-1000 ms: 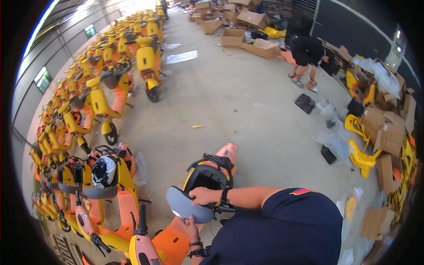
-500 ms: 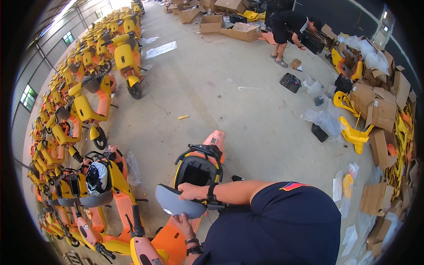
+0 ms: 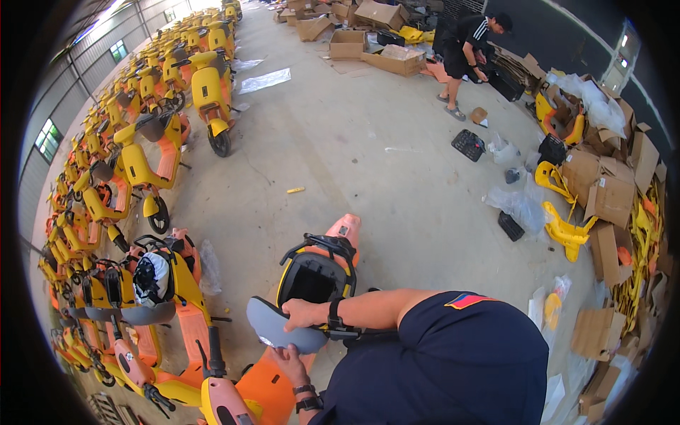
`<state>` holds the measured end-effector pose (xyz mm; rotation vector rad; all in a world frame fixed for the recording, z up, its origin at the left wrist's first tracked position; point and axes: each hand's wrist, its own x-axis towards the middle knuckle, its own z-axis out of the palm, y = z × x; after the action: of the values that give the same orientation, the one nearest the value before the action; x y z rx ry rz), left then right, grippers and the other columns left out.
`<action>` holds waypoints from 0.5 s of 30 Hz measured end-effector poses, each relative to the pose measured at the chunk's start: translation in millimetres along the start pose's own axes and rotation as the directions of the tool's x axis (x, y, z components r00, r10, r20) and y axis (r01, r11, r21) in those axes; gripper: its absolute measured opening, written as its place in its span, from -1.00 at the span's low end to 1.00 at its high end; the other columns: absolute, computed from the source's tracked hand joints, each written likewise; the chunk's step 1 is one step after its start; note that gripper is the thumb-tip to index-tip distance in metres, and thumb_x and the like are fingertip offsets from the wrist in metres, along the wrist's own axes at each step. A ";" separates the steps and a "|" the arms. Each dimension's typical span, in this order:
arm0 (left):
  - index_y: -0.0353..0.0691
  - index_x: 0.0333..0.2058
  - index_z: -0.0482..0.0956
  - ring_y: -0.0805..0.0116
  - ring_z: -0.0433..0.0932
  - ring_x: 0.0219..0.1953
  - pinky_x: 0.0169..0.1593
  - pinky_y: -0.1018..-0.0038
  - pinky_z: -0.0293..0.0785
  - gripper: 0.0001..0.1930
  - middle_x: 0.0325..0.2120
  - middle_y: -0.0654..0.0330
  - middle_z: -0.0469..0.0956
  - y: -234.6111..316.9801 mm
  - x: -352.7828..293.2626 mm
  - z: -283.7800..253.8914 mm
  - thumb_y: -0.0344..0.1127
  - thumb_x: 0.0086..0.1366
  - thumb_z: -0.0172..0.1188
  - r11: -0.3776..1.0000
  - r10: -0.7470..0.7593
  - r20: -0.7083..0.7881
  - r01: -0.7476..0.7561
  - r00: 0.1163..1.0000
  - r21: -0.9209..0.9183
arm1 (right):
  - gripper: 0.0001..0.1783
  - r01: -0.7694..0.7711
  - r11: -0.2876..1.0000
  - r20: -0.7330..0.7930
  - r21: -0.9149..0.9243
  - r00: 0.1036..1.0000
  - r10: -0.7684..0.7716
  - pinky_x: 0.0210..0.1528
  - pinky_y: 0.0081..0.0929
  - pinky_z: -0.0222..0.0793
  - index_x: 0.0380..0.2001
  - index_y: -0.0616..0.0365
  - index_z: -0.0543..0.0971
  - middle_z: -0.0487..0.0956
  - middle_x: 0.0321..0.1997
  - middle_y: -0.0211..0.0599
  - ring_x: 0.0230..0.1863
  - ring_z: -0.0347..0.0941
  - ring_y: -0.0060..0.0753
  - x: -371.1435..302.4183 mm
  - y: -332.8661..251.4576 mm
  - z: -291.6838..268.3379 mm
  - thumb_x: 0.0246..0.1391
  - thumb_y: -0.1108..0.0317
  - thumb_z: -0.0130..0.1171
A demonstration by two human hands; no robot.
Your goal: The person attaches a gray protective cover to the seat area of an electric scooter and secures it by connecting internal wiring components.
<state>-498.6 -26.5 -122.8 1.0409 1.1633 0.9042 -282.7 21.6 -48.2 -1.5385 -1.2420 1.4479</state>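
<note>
In front of me stands a yellow and orange scooter (image 3: 273, 388) with its grey seat (image 3: 273, 329) tipped up, showing the open black storage box (image 3: 312, 282) beneath. My right hand (image 3: 303, 313) is closed over the seat's edge on the box side, its index finger lying on the grey surface. At the opposite edge, my left hand (image 3: 289, 363) has its fingers against the seat near a shiny pale mark. Its thumb side is partly hidden. A black grab rail (image 3: 294, 249) curves round the rear of the box.
Rows of yellow scooters (image 3: 145, 159) line the left side, one close by with a black and white bundle (image 3: 152, 276) on it. To the right lie cartons (image 3: 613, 188), plastic film (image 3: 524, 195) and yellow panels (image 3: 567, 230). Another person (image 3: 464, 53) bends near a black crate (image 3: 504, 85).
My right index finger has shifted onto the seat's grey surface, while both hands stay at the seat. The other person has straightened up somewhat. The whole view has shifted slightly.
</note>
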 end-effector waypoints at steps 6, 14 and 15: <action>-0.28 0.35 -0.04 0.14 0.24 0.25 0.26 0.25 0.20 -0.30 0.27 0.03 0.18 4.6 -9.1 4.6 -0.47 0.32 0.08 1.000 0.000 -0.033 -0.001 0.999 -0.021 | -0.69 -0.005 1.000 0.026 -0.008 1.000 0.005 -0.41 -0.32 0.31 -0.52 0.36 0.47 0.47 -0.55 -0.12 -0.47 0.41 -0.38 1.2 1.2 9.6 -0.31 0.40 0.36; -0.27 0.38 -0.11 0.16 0.18 0.29 0.32 0.25 0.10 -0.28 0.33 0.05 0.10 2.9 -15.3 -4.9 -0.39 0.36 0.08 0.992 0.049 0.004 -0.048 0.999 -0.117 | -0.61 -0.159 0.964 0.113 0.214 0.984 0.138 -0.29 -0.36 0.37 -0.25 0.41 0.52 0.57 -0.37 -0.11 -0.30 0.49 -0.39 -2.3 -9.0 16.3 -0.26 0.51 0.27; -0.26 0.38 -0.12 0.16 0.17 0.29 0.32 0.25 0.10 -0.27 0.33 0.05 0.10 2.6 -16.2 -4.9 -0.37 0.36 0.09 0.992 0.052 0.011 -0.051 0.999 -0.119 | -0.61 -0.158 0.963 0.117 0.218 0.984 0.135 -0.29 -0.36 0.37 -0.25 0.41 0.52 0.57 -0.37 -0.11 -0.30 0.49 -0.39 -0.8 -6.6 16.8 -0.26 0.51 0.27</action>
<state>-506.4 -40.3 -116.2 0.9829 1.0616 0.9931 -300.4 20.7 -44.4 -1.4419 -0.9955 1.7181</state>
